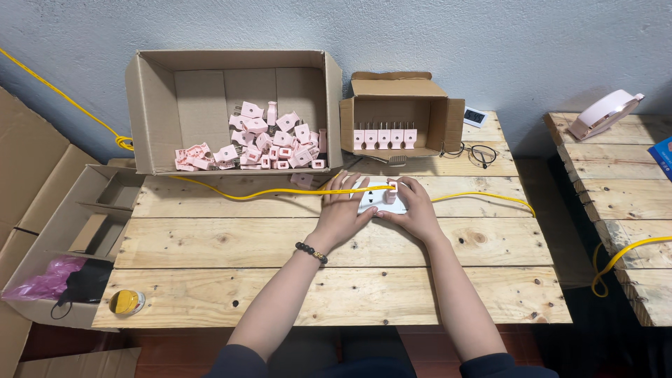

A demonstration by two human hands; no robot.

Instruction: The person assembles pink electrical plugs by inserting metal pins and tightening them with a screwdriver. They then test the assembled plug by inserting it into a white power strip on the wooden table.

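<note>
My left hand (341, 212) rests flat on the left end of a white power socket block (378, 198) on the wooden table (280, 245). My right hand (414, 205) grips the block's right side, fingers at a pink plug (392, 187) standing in the socket. A yellow cable (266, 193) runs across the table to the block. A large cardboard box (150, 119) lying on its side holds a heap of loose pink plugs (269, 143). A smaller box (437, 122) holds a neat row of pink plugs (383, 137).
Glasses (481, 152) lie right of the small box. A divided carton (66, 238) with a pink bag stands at the left, a yellow tape roll (126, 302) by the table corner. A second wooden table (623, 203) at right carries a pink device (603, 113).
</note>
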